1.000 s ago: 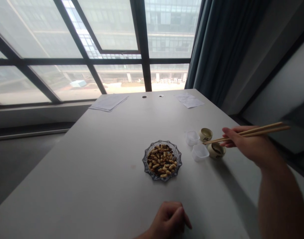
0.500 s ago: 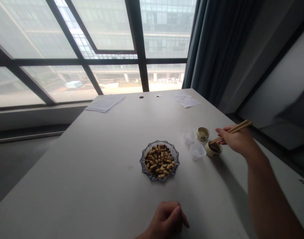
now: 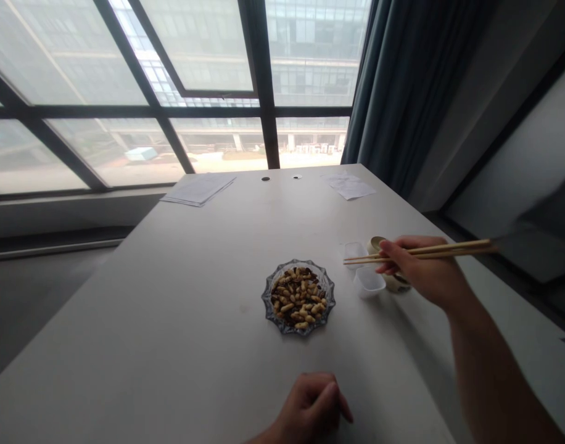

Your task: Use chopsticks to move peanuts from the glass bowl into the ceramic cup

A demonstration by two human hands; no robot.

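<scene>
In the head view, my right hand [image 3: 419, 268] is closed around a pair of wooden chopsticks [image 3: 458, 248]. Their tips, with nothing visible between them, point left above two small clear plastic cups, a back one [image 3: 351, 249] and a front one [image 3: 369, 282]. Partly hidden behind that hand are two small beige ceramic cups, one at the back [image 3: 376, 243] and one nearer [image 3: 397, 284]. A scalloped glass dish [image 3: 266, 297] holds peanuts [image 3: 297, 297] mixed with small dark pieces. My left hand [image 3: 314, 404] rests curled on the table in front of the dish, with nothing seen in it.
The white table [image 3: 171, 320] reaches to the windows. Paper sheets lie at its far left [image 3: 199, 189], and a crumpled sheet [image 3: 351, 185] at its far right. Two round holes are near the back edge. A dark curtain [image 3: 393, 92] hangs at the right.
My right hand has lifted the chopsticks out of the nearer ceramic cup and moved left, so the tips are now over the plastic cups. My left hand stays in place.
</scene>
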